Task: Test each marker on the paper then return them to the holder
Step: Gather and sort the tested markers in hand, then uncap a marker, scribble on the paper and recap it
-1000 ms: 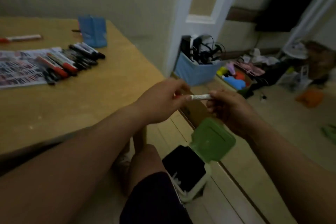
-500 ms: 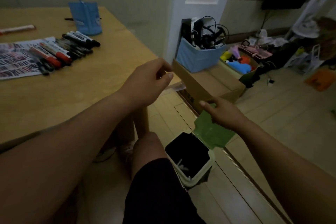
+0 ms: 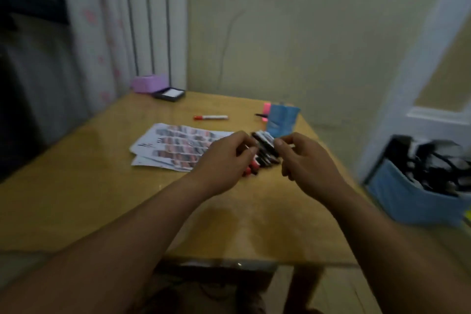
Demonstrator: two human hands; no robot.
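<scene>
Desk [image 3: 89, 186] of pale wood meets cream wall [image 3: 305, 46] and curtain [image 3: 114, 33]. Apart, the left hand [image 3: 221, 163] and right hand [image 3: 305, 163] curl over the markers [image 3: 265, 150] beside the paper [image 3: 173, 145], before the blue holder [image 3: 283, 120]; grip unclear.

The paper [image 3: 178, 146] lies on the counter [image 3: 102, 173], left of the pile of markers [image 3: 265, 153]. The holder [image 3: 283, 120] stands just behind the pile. A single marker [image 3: 211, 117] lies on the far side of the paper.

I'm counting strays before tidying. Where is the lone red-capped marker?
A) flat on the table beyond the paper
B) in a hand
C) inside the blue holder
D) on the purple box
A: the red-capped marker lies flat on the table past the paper, left of the blue holder.
</scene>
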